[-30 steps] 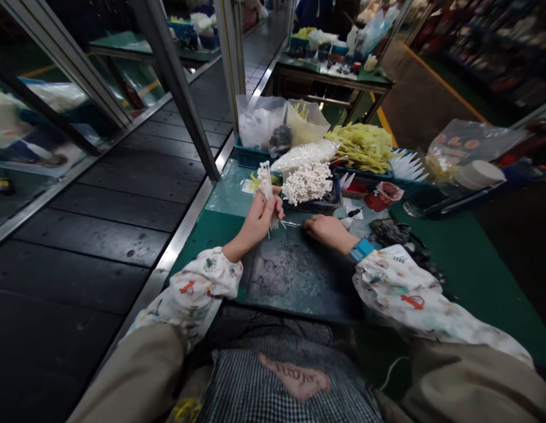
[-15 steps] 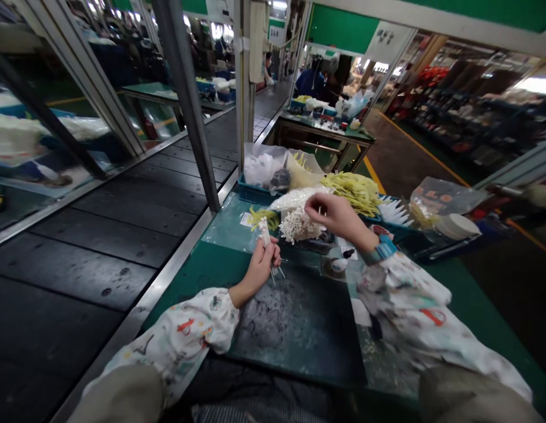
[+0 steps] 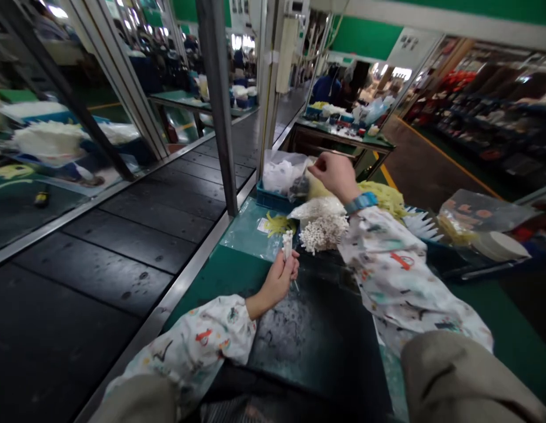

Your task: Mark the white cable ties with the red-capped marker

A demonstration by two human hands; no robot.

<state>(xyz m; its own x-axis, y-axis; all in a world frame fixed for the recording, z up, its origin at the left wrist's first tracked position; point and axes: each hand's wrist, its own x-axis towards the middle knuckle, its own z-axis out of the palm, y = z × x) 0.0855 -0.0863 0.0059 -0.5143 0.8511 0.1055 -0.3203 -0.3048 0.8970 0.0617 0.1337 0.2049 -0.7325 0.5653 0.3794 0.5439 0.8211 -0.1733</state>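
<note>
Bundle of slender white plastic sticks (image 3: pixel 287 244): upright in the left hand (image 3: pixel 277 283), long axis near vertical, upper ends standing above the curled fingers, which are closed around it. Right hand (image 3: pixel 335 176) raised and well apart, thumb and forefinger pinched; cannot tell if anything is held. Heap of knobbly white plastic pieces (image 3: pixel 323 233) lies just beside the bundle, up and right. Dark scuffed work mat (image 3: pixel 299 346) below the left hand; green workbench top (image 3: pixel 224 276) toward its left edge.
</note>
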